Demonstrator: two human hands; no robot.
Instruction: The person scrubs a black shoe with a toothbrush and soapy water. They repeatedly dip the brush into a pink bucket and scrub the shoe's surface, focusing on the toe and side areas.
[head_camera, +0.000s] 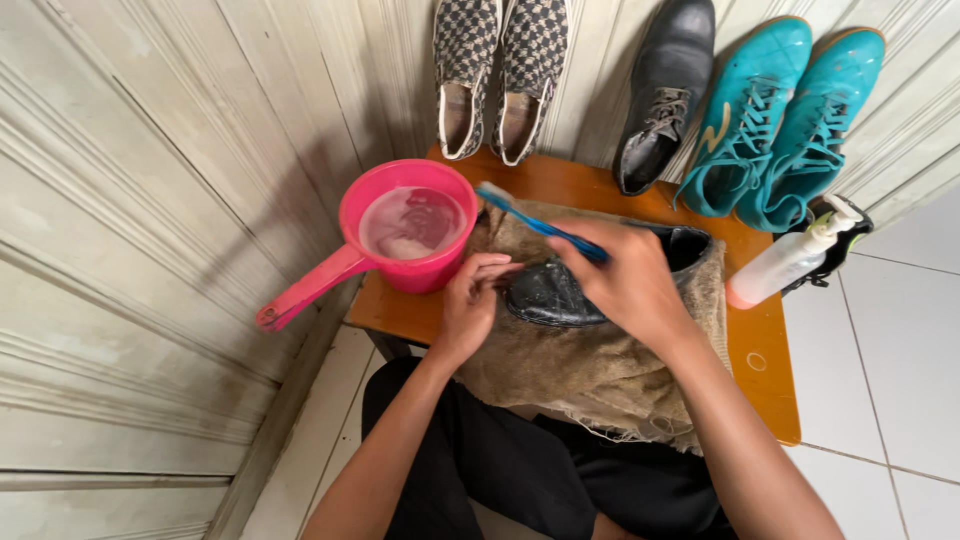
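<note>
Right hand (628, 282) gripping blue brush (530, 220) over black shoe (560, 290), left hand (470, 305) steadying its toe, on cloth (600, 370), pink dipper (405, 235) beside

One package is seen: a clear pump bottle (790, 262) with a white pump head, laid tilted at three o'clock on the surface (765, 365).
</note>
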